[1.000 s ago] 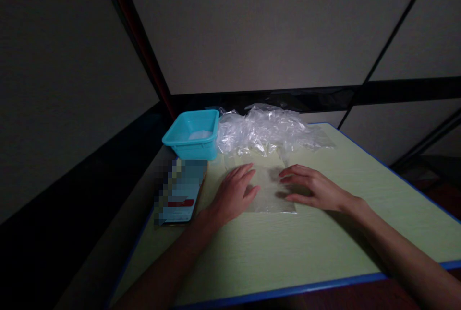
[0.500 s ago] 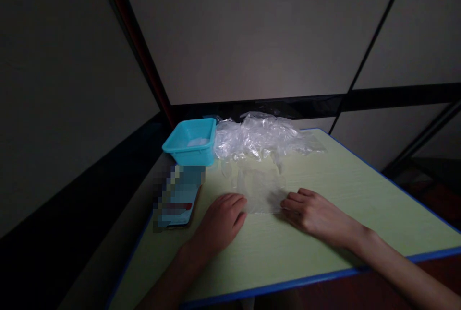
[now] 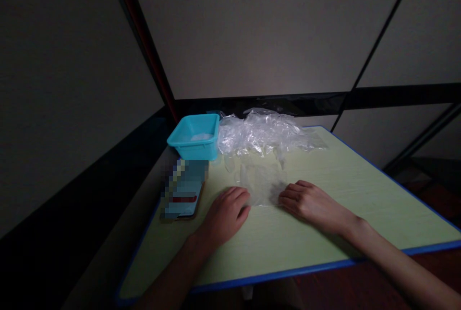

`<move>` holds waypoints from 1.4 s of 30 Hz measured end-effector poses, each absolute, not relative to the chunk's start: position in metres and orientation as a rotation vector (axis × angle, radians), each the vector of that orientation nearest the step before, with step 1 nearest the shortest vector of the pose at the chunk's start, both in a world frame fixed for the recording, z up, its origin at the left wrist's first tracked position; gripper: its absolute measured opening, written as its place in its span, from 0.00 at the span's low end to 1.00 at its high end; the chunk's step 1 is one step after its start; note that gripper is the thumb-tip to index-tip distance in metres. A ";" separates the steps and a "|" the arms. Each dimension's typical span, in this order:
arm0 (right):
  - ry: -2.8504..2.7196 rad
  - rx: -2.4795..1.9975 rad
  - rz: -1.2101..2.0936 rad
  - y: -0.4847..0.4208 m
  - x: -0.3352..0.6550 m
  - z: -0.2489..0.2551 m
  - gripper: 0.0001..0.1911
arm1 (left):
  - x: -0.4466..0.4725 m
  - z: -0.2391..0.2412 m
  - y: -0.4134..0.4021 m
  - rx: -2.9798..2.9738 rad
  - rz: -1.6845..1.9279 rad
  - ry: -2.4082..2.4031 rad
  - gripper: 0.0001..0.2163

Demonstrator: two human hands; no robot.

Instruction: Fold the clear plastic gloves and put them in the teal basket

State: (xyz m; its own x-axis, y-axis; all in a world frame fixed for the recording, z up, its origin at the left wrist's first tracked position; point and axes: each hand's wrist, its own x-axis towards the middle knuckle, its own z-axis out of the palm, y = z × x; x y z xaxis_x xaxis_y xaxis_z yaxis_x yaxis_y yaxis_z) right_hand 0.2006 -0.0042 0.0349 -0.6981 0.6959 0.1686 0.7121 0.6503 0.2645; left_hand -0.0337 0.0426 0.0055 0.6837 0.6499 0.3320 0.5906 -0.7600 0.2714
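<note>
A thin, clear plastic bag [image 3: 262,181] lies flat on the table between my two hands. At its near left corner is my left hand [image 3: 227,213], with the fingers curled together and the thumb a little below them. My right hand [image 3: 306,204] rests at the near right corner, palm down, its fingers bent and pressed together on the film. Both sets of fingertips touch the bag's edge; how firmly they pinch it is hidden under the fingers. Behind the bag spreads a crumpled heap of clear plastic bags [image 3: 262,132].
A turquoise plastic basket [image 3: 194,149] with something whitish inside stands at the far left. In front of it lies a phone [image 3: 187,190], its screen blurred out. The pale green table [image 3: 273,252] has a blue rim, and wall panels rise behind it.
The whole view has shifted slightly, so the table and its things appear a little higher. My hands stay at the bag's near corners, with the right one marginally further in.
</note>
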 end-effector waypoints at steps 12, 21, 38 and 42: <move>-2.629 -1.313 -0.429 -0.001 0.200 0.022 0.08 | -0.033 0.009 0.040 2.763 0.612 1.039 0.10; -2.141 -1.343 0.213 -0.002 0.208 0.029 0.14 | -0.032 0.009 0.044 2.589 0.741 1.025 0.08; -1.558 -1.201 0.816 -0.016 0.204 0.074 0.10 | -0.039 0.067 0.031 1.724 1.014 0.879 0.08; -1.509 -1.267 0.993 0.002 0.207 0.061 0.11 | -0.032 0.057 0.046 1.719 0.908 1.098 0.10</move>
